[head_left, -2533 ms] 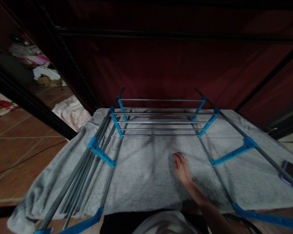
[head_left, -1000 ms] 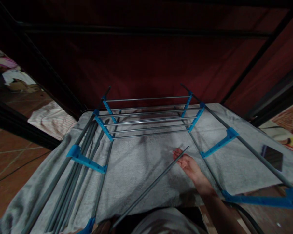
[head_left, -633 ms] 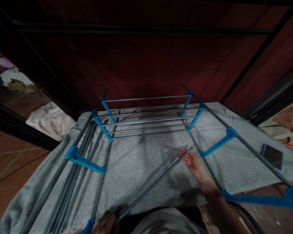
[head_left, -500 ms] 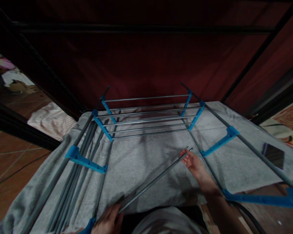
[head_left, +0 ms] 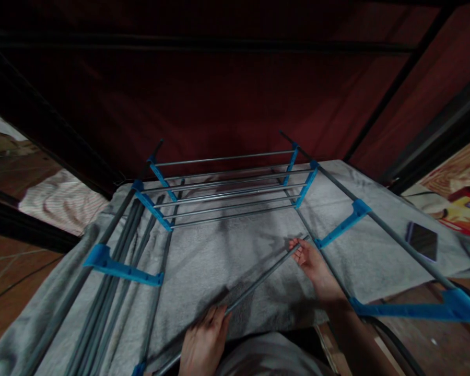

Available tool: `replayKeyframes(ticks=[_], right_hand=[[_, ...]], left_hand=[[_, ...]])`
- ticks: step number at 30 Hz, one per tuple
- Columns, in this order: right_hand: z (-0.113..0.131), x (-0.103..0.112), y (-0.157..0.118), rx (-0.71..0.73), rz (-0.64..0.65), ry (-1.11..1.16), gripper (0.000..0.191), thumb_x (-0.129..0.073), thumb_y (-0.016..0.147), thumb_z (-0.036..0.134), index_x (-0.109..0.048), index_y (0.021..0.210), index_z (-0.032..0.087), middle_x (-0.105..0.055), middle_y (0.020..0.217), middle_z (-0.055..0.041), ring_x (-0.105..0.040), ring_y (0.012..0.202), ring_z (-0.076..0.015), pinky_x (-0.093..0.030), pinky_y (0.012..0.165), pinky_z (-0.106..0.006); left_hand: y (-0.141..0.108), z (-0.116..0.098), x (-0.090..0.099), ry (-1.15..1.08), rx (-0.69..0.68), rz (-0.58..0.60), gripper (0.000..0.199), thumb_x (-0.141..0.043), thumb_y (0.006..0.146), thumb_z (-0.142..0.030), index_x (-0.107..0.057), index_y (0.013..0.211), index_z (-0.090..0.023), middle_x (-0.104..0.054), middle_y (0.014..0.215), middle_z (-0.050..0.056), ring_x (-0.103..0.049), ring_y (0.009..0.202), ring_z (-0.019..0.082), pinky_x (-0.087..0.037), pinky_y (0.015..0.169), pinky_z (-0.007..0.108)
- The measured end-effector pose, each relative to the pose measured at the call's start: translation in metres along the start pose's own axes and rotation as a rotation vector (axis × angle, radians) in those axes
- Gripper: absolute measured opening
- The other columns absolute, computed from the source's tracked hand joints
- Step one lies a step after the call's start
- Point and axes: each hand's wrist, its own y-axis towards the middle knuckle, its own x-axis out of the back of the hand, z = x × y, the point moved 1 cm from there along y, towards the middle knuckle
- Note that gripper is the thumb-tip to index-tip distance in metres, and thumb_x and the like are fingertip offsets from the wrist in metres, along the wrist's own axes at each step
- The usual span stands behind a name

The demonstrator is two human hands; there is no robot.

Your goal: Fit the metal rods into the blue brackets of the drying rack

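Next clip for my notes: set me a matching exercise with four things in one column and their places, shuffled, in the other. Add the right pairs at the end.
Things
1. Left hand
2. Phone-like device
3. Right hand
4. Striped cloth

Places
A. At the far end of the slanted rod
B. Beyond the edge of the grey blanket, on the picture's left
C. On the grey blanket, toward the picture's right edge
D. On the slanted rod, close to the wearer's body

Right pairs: 1-D, 2-C, 3-A, 4-B
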Motion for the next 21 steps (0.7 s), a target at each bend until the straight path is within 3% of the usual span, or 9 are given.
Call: replayKeyframes(ticks=[8,17,21], right_hand=[[0.011,0.001,0.007,0.046,-0.055,0.068,0.014,-0.073,0.074,0.012,-0.065,0.08,0.022,-0.073,0.073,0.001,-0.07,0.064,-0.012,-0.06,0.062,-0.02],[0.008,0.0,0.004,0.008,-0.07,0.061,0.015,-0.071,0.072,0.009,-0.065,0.079,0.021,-0.072,0.072,0.0015,-0.069,0.064,-0.013,-0.06,0.066,-0.023],[0.0,0.0,0.003,0.0,-0.068,0.047,0.011,-0.071,0.072,0.012,-0.066,0.08,0.019,-0.073,0.075,-0.0009,-0.07,0.069,-0.0138,-0.06,0.072,-0.024]], left_hand=[[0.03,-0.012,0.023,-0.073,0.177,0.308,0.037,-0.04,0.104,-0.03,-0.072,0.122,-0.027,-0.079,0.109,0.004,-0.076,0.094,0.019,-0.057,0.078,0.027],[0.032,0.015,0.0,-0.013,0.087,0.168,0.039,-0.04,0.102,-0.03,-0.073,0.123,-0.024,-0.079,0.104,0.007,-0.075,0.083,0.02,-0.057,0.072,0.029],[0.034,0.029,-0.009,0.015,0.095,0.181,0.04,-0.039,0.102,-0.029,-0.074,0.121,-0.023,-0.078,0.104,0.008,-0.074,0.085,0.023,-0.058,0.075,0.034]])
